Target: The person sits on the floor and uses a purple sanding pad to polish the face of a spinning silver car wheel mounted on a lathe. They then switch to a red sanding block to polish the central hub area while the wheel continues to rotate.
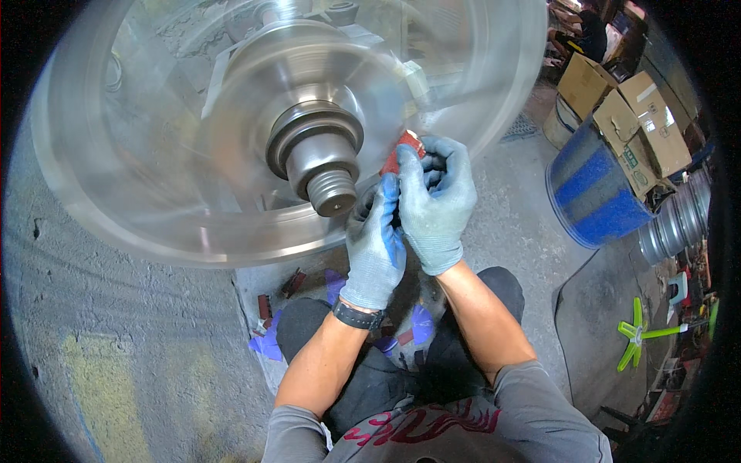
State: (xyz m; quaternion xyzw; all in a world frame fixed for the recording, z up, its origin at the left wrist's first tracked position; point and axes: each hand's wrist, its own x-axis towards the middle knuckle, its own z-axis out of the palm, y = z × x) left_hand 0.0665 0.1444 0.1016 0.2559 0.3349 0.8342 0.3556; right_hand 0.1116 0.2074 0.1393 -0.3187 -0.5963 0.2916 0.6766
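Note:
A large wheel rim (193, 251) is blurred with spinning in front of me, mounted on a steel spindle (320, 158) with a threaded end. Both my hands wear grey-blue gloves. Between thumb and fingers, my right hand (440, 204) grips a small piece of red sandpaper (400, 153), which looks folded. My left hand (376, 243) pinches the lower end of that piece with its thumb raised. The sandpaper is close to the spinning wheel's spokes; I cannot tell whether it touches them. The left fingers are partly hidden behind the thumb.
Scraps of worn dark-red sandpaper (293, 282) and purple pieces (268, 341) lie on the floor by my knees. To the right stand a blue drum (590, 193) with cardboard boxes (644, 127), stacked metal rims (679, 220) and a green star-shaped stand (633, 333). Another person (590, 35) sits far right.

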